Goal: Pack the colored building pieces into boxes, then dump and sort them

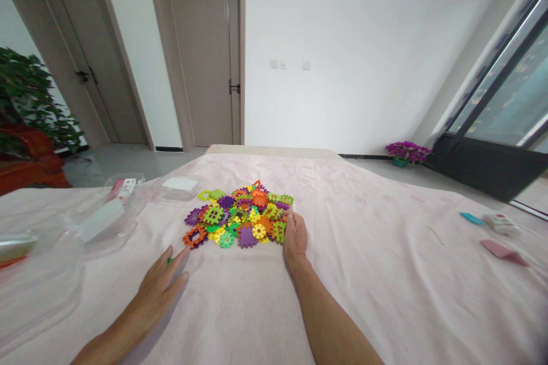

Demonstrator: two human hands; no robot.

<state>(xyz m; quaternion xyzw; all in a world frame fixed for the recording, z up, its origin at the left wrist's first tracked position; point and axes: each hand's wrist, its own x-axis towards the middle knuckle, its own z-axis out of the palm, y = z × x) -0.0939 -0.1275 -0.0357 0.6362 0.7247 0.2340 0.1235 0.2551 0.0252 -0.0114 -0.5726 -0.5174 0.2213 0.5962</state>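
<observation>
A heap of plastic interlocking pieces (247, 235) lies on the cloth, with square notched plates and flower-shaped discs in purple, orange, yellow and green. At its near left edge, my left hand (160, 279) has its fingers apart, the fingertips by an orange square piece (185, 238). A small green spot (170, 260) shows between those fingers; I cannot make out what it is. My right hand (296, 238) rests against the heap's right side, beside a lime green square piece (279, 232). Its fingers reach toward the heap and are partly hidden; no piece is seen gripped in it.
Clear plastic packs (103, 222) and trays (38, 296) lie on the left of the pink cloth (363, 274). At the right are a blue item (472, 218), a small whitish box (502, 224) and a pink piece (504, 252). Behind the table stand doors and a wall.
</observation>
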